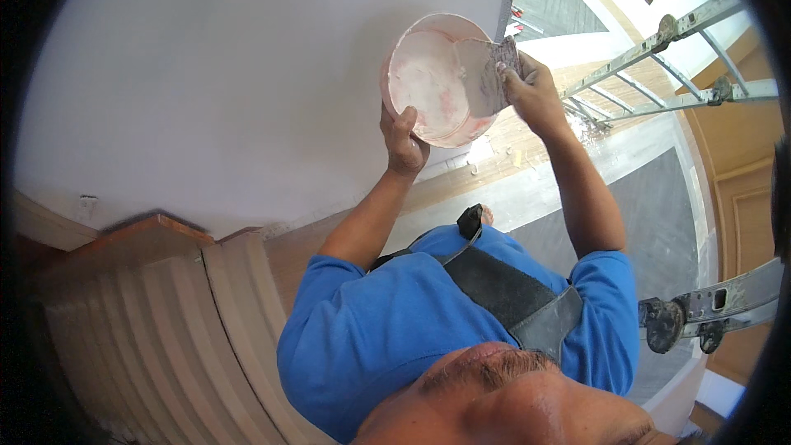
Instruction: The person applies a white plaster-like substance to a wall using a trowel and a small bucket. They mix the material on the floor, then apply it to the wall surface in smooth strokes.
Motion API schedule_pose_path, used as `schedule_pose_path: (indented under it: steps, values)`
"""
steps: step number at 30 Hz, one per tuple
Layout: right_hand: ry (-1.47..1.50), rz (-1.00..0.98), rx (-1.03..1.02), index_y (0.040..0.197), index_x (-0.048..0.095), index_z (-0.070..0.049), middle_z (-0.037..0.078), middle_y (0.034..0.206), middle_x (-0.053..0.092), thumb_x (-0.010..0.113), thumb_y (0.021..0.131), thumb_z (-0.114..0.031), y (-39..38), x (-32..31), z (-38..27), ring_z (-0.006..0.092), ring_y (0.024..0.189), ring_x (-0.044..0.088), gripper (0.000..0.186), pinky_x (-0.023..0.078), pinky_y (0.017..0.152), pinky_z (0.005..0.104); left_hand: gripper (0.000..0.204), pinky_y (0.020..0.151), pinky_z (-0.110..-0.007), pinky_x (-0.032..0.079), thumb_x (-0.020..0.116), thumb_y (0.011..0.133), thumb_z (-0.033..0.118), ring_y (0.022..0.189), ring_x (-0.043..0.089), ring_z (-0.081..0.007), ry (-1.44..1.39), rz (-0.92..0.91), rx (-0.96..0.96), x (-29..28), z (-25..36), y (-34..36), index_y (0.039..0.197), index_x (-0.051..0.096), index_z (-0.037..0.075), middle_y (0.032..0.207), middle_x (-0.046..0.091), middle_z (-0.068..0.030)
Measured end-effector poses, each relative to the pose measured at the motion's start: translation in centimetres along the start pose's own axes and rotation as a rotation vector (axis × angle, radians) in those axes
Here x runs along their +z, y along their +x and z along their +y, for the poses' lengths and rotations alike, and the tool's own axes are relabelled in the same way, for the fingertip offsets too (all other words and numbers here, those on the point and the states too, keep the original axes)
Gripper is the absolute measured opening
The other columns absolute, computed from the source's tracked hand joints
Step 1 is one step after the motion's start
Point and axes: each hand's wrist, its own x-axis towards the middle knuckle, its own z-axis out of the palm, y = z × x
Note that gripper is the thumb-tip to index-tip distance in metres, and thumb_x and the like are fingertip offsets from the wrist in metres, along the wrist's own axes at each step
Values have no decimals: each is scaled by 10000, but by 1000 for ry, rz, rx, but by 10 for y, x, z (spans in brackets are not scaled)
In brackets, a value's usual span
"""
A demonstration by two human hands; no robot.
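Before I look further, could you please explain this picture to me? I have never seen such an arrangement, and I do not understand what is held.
There is no machine: each grip is a bare human hand. A fisheye camera on the person's head looks down, so straight edges bend near the rim. The left grip holds a round, pinkish bucket, thumb at its rim. The right grip holds a wide-bladed scraper at the bucket's mouth. Whitish residue coats the inside. A pale wall is on the left, the floor below, and a metal ladder on the right.
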Motion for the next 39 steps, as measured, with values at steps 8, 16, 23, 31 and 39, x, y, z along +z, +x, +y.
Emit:
schedule_pose_path:
  steps: [8, 16, 23, 31, 39]
  values:
    - [-247, 113, -55, 1005, 679, 28, 162, 836, 685, 591, 979, -121, -8, 24, 0, 181, 757, 631, 176, 502, 725, 350, 793, 1122, -422, 390, 568, 862, 329, 1333, 469, -286, -26, -137, -110, 8, 7, 5, 1521, 289, -12, 1453, 440, -184]
    - [-563, -359, -577, 1132, 700, -14, 177, 1051, 727, 632, 790, 37, -18, 32, -22, 380, 992, 683, 352, 536, 878, 443, 684, 1067, -434, 466, 565, 942, 376, 1266, 545, -303, -147, -33, -307, -2, 14, 13, 1469, 357, -9, 1373, 518, -184]
    - [-746, -730, -798, 1256, 674, -72, 192, 1095, 718, 642, 770, 4, -13, 25, -17, 338, 1159, 641, 493, 534, 948, 440, 640, 1072, -435, 467, 552, 963, 335, 1250, 560, -315, -174, -76, -362, -12, 27, 23, 1468, 371, -13, 1375, 524, -195]
    - [-624, -715, -560, 1212, 706, -72, 204, 1073, 713, 641, 761, 65, -14, 0, -22, 357, 978, 685, 476, 553, 867, 437, 658, 1082, -428, 449, 561, 958, 331, 1296, 513, -292, -25, -31, -170, -22, 43, 36, 1480, 359, -14, 1413, 490, -170]
    - [282, 92, -333, 1211, 616, 28, 111, 1098, 669, 581, 983, -179, 64, -49, -80, 183, 922, 673, 310, 551, 807, 327, 664, 1071, -431, 461, 555, 963, 367, 1291, 518, -291, -40, 52, -171, -44, 65, 21, 1485, 355, 9, 1416, 491, -157]
